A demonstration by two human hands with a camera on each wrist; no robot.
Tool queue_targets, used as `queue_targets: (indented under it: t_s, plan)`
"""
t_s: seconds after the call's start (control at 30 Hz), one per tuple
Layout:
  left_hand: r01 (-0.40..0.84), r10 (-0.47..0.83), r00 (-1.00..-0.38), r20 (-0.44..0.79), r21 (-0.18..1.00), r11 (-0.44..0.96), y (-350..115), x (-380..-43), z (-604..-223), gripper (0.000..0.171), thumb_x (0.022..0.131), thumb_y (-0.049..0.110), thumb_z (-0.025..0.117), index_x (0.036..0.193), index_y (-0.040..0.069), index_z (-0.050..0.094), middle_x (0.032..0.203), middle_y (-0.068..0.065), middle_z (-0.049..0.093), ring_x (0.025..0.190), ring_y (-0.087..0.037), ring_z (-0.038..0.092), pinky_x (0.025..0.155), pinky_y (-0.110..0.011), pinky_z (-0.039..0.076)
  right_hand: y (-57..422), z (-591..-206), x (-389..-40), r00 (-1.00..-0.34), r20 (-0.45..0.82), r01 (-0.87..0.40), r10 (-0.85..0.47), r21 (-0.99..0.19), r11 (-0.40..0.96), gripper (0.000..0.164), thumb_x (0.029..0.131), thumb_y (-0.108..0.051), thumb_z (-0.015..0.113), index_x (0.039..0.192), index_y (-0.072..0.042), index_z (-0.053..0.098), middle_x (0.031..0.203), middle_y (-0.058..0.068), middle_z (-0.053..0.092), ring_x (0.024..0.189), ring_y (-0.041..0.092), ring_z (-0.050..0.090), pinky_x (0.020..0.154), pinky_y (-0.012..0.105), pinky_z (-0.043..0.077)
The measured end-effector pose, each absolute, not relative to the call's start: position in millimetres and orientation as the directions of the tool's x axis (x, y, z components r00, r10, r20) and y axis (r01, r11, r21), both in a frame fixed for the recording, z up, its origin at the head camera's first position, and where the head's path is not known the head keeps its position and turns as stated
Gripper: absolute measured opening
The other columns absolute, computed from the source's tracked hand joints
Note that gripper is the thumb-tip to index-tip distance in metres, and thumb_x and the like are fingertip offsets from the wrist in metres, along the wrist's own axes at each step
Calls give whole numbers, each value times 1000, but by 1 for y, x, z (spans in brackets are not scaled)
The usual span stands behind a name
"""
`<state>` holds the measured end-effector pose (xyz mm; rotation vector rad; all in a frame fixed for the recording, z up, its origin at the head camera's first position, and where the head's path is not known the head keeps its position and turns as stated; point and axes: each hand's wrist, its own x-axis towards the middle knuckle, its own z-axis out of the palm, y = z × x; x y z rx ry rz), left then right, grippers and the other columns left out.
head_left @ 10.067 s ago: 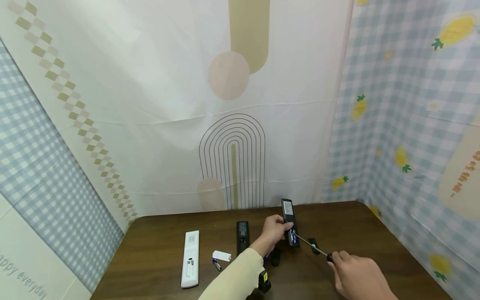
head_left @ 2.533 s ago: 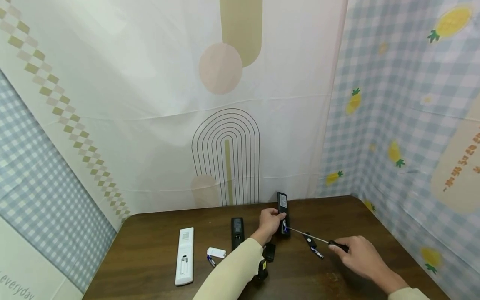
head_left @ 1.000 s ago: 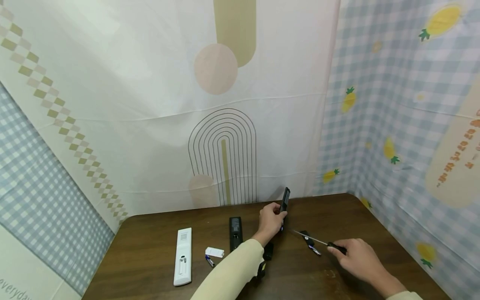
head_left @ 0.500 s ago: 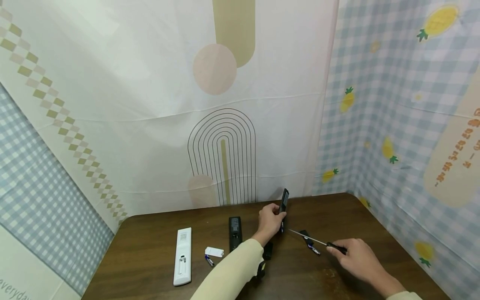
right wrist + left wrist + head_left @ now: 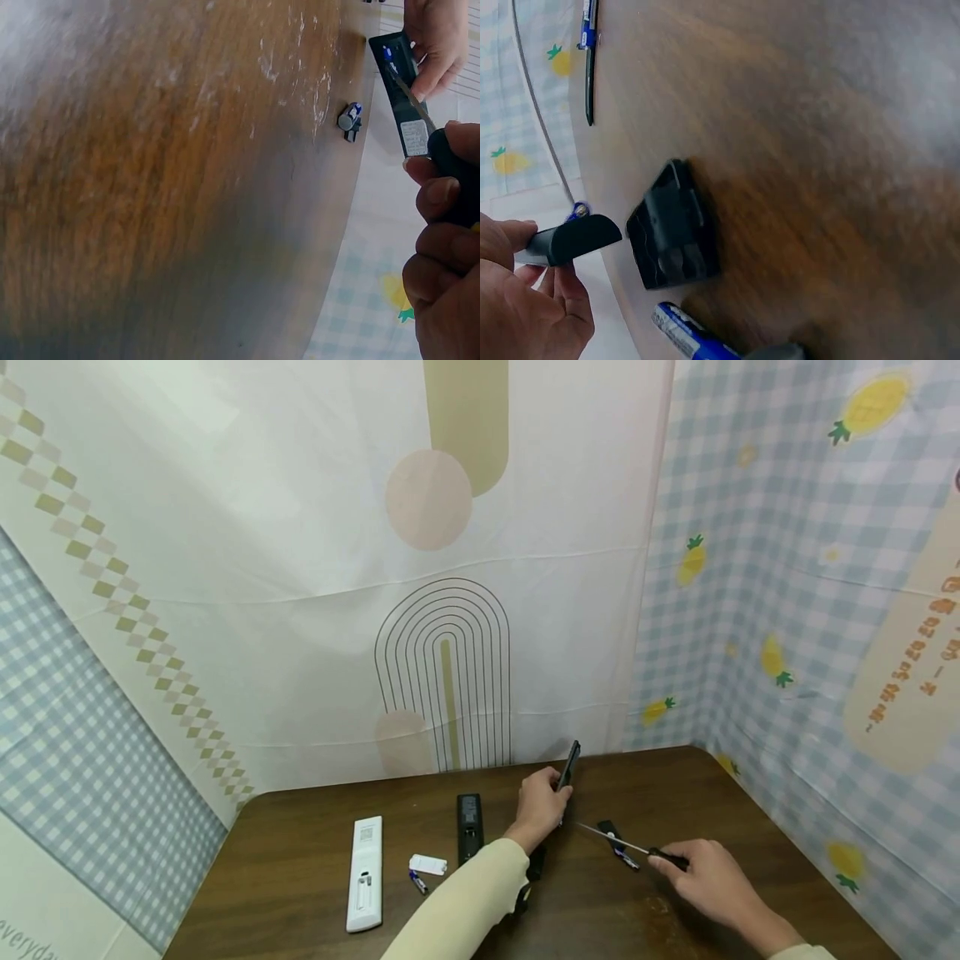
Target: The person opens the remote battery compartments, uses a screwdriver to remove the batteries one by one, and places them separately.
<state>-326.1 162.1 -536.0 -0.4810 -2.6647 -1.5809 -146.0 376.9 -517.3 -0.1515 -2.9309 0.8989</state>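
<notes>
My left hand (image 5: 538,802) grips a black remote control (image 5: 572,762), tilted up on its edge near the table's back edge. Its open battery compartment, turned to the right, shows a blue battery (image 5: 388,56) in the right wrist view. Curled around the black handle of a screwdriver (image 5: 669,859), my right hand (image 5: 707,878) points the thin metal shaft at that compartment. The tip is right by the battery's end in the left wrist view. Below the shaft lie a black battery cover (image 5: 609,832) and a loose blue battery (image 5: 627,860).
To the left on the brown table (image 5: 285,868) are a white remote (image 5: 365,877) with its compartment exposed, a white cover (image 5: 428,864) and a battery (image 5: 418,882). A second black remote (image 5: 470,822) and another black cover (image 5: 679,232) lie nearer my left arm.
Since the oldest frame, a battery has come to lie beside the right-hand cover. The remote has turned from lying back to standing on its edge. Lately the screwdriver has shifted slightly left.
</notes>
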Motion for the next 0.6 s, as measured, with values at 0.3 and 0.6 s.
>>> queue_targets:
  t_s: [0.3, 0.6]
  plan:
    - [281, 237, -954, 184, 826, 490, 165, -329, -540, 10, 96, 20, 81, 98, 13, 76, 84, 2, 73, 67, -8, 59, 61, -24, 49, 380, -514, -144, -991, 32, 84, 127, -585, 806, 33, 100, -33, 74, 114, -4, 82, 90, -1, 79, 49, 8, 38, 62, 25, 43]
    - [278, 231, -955, 184, 824, 494, 162, -329, -539, 11, 97, 20, 80, 102, 12, 77, 87, 1, 74, 74, -11, 59, 64, -27, 49, 381, -515, -143, -990, 31, 98, 137, -550, 829, 38, 101, -36, 73, 118, -2, 80, 84, -1, 77, 48, 8, 36, 64, 26, 44]
